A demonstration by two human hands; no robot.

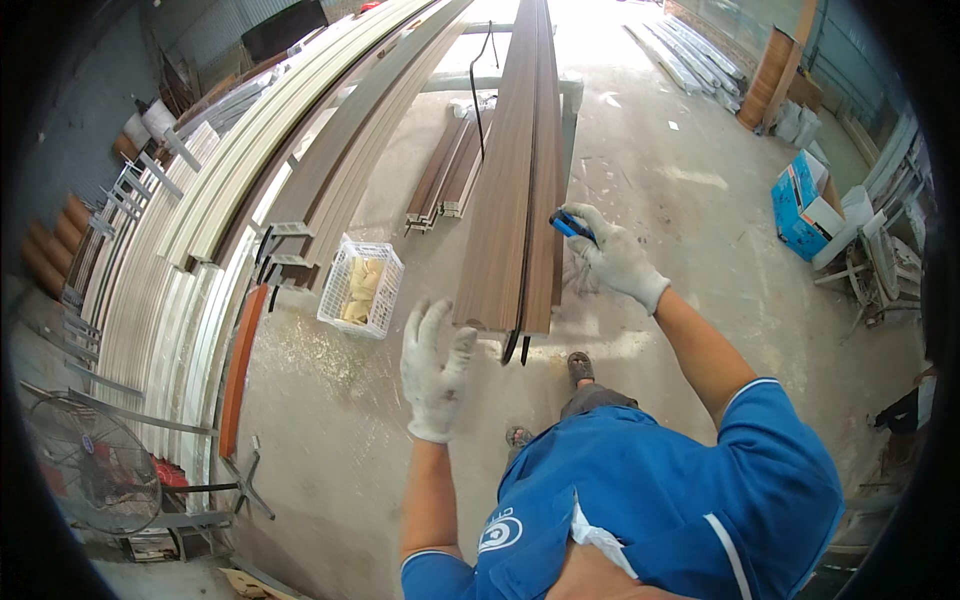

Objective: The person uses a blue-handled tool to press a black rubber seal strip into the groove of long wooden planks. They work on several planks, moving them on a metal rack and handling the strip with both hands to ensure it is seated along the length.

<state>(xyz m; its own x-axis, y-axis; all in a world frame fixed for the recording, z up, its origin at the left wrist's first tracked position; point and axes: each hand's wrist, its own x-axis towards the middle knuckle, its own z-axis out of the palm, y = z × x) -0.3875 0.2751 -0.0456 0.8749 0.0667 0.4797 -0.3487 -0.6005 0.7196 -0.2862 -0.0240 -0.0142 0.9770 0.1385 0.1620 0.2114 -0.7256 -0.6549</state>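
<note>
**Gloved right hand gripping a blue-and-black tool beside brown profiles**

The right hand is curling its fingers around the tool, which is pointing left at the profiles' right edge; I cannot tell whether it is touching them. The gloved left hand is holding its fingers apart and loosely extended just beside the profiles' near left corner, contact again being unclear. The long profiles are running side by side away from the hands, and a black strip is sticking out past their near end. To their left, a white basket is standing on the floor, holding tan pieces. Farther left, an orange bar is slanting near a fan, while cream profiles are stretching away. Well off to the right, a blue box is standing.
</note>
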